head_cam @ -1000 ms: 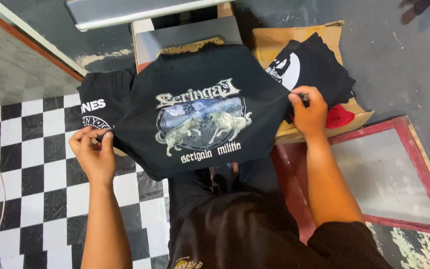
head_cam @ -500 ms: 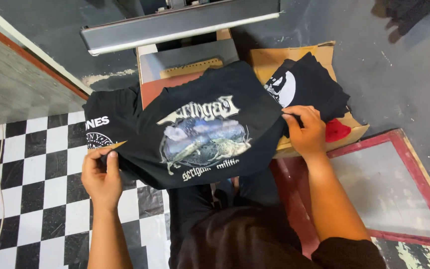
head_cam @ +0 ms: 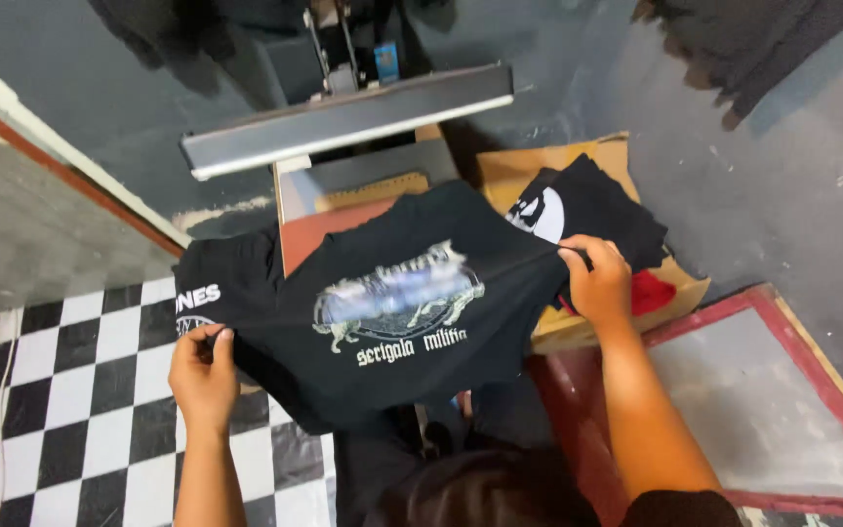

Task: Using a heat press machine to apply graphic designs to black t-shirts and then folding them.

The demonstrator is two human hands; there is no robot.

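Observation:
I hold a black T-shirt (head_cam: 412,303) with a pale animal print stretched between both hands, over the lower platen (head_cam: 324,229) of a heat press. My left hand (head_cam: 204,376) grips its left edge above the checkered floor. My right hand (head_cam: 597,283) pinches its right edge above the cardboard box. The shirt sags in the middle and hides most of the reddish platen. The press's grey upper plate (head_cam: 348,119) is raised behind it.
A cardboard box (head_cam: 626,303) at the right holds folded black shirts (head_cam: 587,205) and something red. Another black shirt (head_cam: 212,283) lies at the left. A red-framed screen (head_cam: 782,410) rests on the floor at lower right. Black-and-white tiles (head_cam: 70,410) cover the left floor.
The shirt has moved away from me, onto the press platen, with both hands still gripping its edges. The view has tilted up, showing more of the raised upper plate.

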